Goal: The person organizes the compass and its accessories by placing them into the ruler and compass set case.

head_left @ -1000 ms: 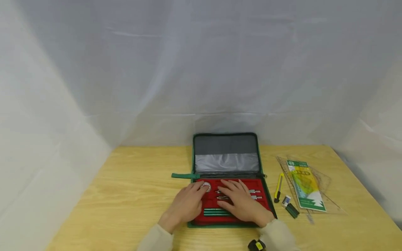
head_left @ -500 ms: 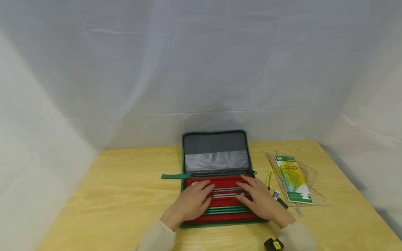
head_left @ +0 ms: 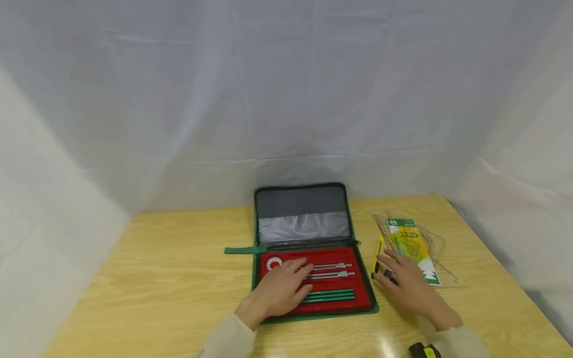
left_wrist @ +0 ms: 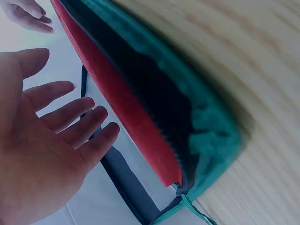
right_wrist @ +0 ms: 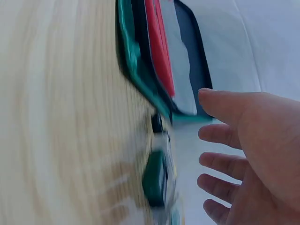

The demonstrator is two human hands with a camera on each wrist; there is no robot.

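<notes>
Pencils (head_left: pixel 333 295) in the case (head_left: pixel 306 226) show only from the head.

head: above near side of the case (head_left: pixel 313 254), facing forward-down, farthest. left wrist: low, tight on its near-left corner. right wrist: low, off near-right. both face across it, share its lid (head_left: pixel 302 201).

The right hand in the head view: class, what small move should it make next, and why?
Probably lower the right hand slightly and pinch the slim yellow-and-black utility knife. Its fingertips appear beside the knife's dark end, yet the fingers hold nothing, and the knife lies outside the open, green-edged rectangular case.
</notes>
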